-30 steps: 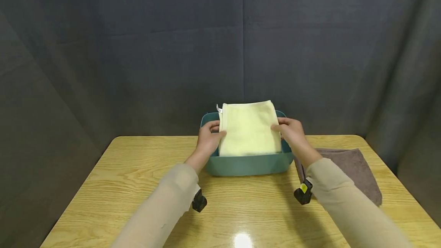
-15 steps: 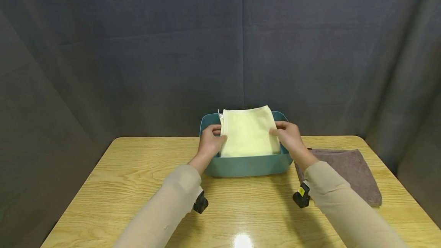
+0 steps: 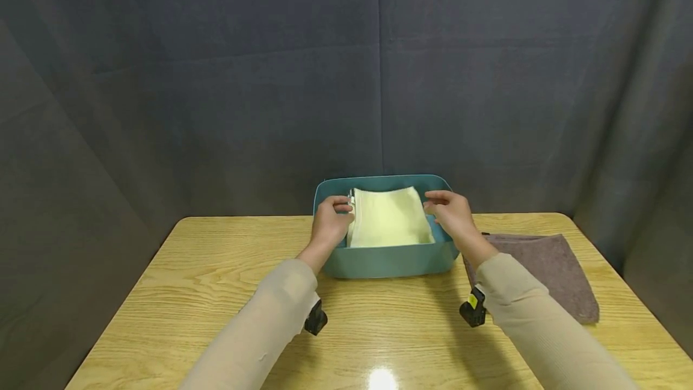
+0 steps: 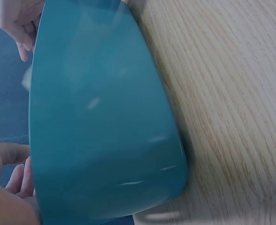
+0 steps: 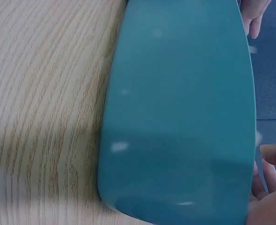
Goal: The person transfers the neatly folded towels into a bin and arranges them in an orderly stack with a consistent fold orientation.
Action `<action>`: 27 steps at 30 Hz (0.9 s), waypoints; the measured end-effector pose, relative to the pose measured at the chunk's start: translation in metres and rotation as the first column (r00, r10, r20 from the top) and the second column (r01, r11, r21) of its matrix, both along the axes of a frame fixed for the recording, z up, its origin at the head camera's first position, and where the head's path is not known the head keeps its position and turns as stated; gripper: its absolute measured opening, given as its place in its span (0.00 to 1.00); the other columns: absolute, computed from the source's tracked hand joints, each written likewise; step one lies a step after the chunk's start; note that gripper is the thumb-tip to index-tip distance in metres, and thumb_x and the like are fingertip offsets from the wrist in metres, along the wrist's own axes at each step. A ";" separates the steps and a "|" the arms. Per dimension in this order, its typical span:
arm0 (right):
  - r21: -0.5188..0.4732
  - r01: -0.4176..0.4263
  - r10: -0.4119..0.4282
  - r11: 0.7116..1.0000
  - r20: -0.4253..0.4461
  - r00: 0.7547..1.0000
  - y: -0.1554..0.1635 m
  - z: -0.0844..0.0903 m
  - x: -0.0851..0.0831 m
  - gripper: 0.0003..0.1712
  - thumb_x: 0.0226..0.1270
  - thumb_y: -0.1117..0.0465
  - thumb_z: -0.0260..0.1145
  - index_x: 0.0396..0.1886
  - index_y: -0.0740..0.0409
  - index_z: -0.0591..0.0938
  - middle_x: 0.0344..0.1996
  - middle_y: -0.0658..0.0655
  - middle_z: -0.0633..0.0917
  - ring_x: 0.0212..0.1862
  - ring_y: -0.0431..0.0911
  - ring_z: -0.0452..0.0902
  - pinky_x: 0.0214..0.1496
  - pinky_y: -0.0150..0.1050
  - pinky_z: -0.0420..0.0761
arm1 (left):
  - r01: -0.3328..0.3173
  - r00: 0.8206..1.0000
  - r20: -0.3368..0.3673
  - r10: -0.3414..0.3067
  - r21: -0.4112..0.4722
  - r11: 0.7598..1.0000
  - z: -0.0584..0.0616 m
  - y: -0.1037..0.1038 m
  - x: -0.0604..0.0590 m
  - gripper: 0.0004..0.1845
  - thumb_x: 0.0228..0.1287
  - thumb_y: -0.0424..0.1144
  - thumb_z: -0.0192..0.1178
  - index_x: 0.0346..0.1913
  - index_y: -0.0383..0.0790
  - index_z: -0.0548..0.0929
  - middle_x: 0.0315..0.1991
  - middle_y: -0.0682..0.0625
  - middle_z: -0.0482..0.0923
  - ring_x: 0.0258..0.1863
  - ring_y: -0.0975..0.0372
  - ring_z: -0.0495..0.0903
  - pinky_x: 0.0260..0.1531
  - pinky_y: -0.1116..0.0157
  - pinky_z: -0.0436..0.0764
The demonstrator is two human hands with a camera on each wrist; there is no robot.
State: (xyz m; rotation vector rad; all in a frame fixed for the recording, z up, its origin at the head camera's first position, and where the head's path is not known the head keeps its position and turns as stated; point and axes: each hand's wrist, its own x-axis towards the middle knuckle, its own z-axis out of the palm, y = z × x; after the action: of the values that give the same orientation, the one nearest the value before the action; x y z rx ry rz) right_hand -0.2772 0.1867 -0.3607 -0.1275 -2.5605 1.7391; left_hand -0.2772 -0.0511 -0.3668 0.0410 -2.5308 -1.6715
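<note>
A folded pale yellow cloth (image 3: 391, 218) lies inside a teal bin (image 3: 390, 262), its lower part hidden behind the front wall. My left hand (image 3: 331, 219) is at the cloth's left edge, fingers and thumb parted; whether it still touches the cloth is hard to tell. Over the bin's right end, my right hand (image 3: 452, 212) hovers apart from the cloth with loosely bent fingers and nothing in them. Both wrist views mostly show the bin's outer wall (image 4: 100, 112), with fingers (image 5: 271, 176) partly hidden past its rim.
A folded brown towel (image 3: 552, 269) lies on the wooden table (image 3: 216, 281) at right, partly under my right forearm. Dark grey curtains (image 3: 271, 77) hang behind and at both sides. Small black cameras (image 3: 316, 318) sit under my wrists.
The yellow cloth has gone down into the bin and sits lower against its walls. My right fingers have let go of its right edge; my left fingers have loosened at its left edge.
</note>
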 end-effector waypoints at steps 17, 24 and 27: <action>-0.016 -0.014 0.014 1.000 -0.008 1.000 0.005 -0.001 0.000 0.25 0.73 0.65 0.55 0.68 0.66 0.72 0.60 0.70 0.76 0.59 0.60 0.74 0.61 0.54 0.74 | 0.060 0.997 -0.042 -0.058 0.047 0.997 0.001 -0.005 0.004 0.16 0.69 0.32 0.59 0.58 0.35 0.79 0.46 0.44 0.81 0.47 0.51 0.78 0.49 0.54 0.78; -0.007 0.008 -0.008 1.000 -0.047 0.999 0.009 -0.002 0.005 0.23 0.76 0.62 0.57 0.66 0.64 0.74 0.57 0.68 0.78 0.56 0.60 0.77 0.56 0.50 0.78 | 0.094 0.990 -0.114 -0.087 0.052 0.994 0.000 -0.006 0.006 0.15 0.72 0.38 0.57 0.58 0.38 0.80 0.48 0.45 0.80 0.49 0.51 0.80 0.50 0.54 0.79; 0.002 0.019 -0.019 1.000 -0.079 0.997 0.012 0.000 0.009 0.21 0.76 0.61 0.58 0.65 0.64 0.75 0.55 0.66 0.79 0.53 0.56 0.79 0.51 0.42 0.80 | 0.096 0.988 -0.128 -0.089 0.055 0.994 0.000 -0.005 0.008 0.15 0.72 0.38 0.58 0.58 0.39 0.81 0.48 0.45 0.81 0.49 0.52 0.79 0.50 0.55 0.79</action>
State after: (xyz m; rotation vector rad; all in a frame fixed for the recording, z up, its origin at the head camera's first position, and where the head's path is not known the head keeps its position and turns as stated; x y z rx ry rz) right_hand -0.2678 0.1984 -0.3610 -0.0809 -2.4985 1.6987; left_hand -0.2695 -0.0566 -0.3665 -0.1738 -2.4246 -1.7254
